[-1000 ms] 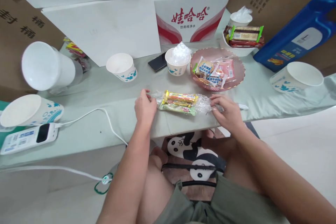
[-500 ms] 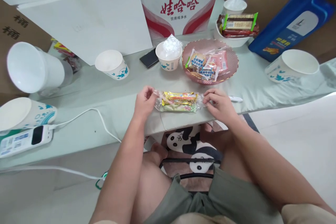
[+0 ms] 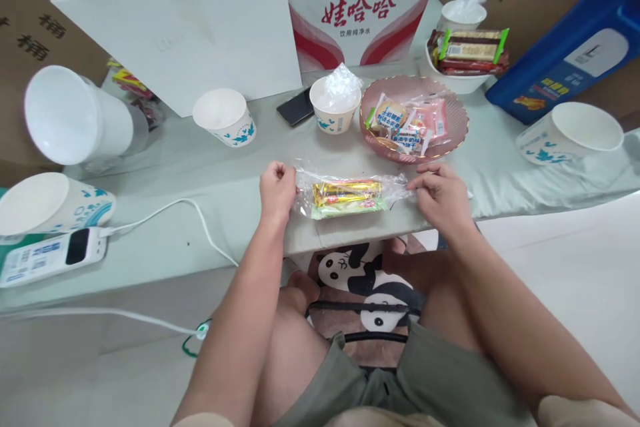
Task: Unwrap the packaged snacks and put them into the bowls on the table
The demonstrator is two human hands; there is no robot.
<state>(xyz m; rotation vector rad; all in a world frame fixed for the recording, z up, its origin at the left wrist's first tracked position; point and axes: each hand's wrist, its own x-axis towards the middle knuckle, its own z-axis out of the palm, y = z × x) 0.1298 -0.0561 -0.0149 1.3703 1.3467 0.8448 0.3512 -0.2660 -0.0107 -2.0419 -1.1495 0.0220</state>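
Note:
A clear plastic bag (image 3: 304, 195) lies near the table's front edge with several wrapped snack sticks (image 3: 347, 197) inside, yellow ones above a green one. My left hand (image 3: 278, 188) pinches the bag's left end. At the other end, my right hand (image 3: 443, 197) pinches the plastic between thumb and fingers, and the bag is drawn out lengthwise between the two. Just behind the bag stands a pink glass bowl (image 3: 367, 137) holding wrapped biscuits (image 3: 405, 123). A paper cup (image 3: 333, 121) with crumpled clear plastic (image 3: 343, 83) in it is left of the bowl.
Behind stand white cartons (image 3: 360, 20). A dark phone (image 3: 296, 107) lies by the cup. More paper cups (image 3: 227, 123) are at left and right. A white power strip (image 3: 55, 257) with a cable (image 3: 193, 203) is at left; a blue bottle (image 3: 565, 53) leans at right.
My right hand has moved to the right, pulling its end of the bag outward. The bag is stretched longer and flatter around the snacks. The whole view has shifted slightly.

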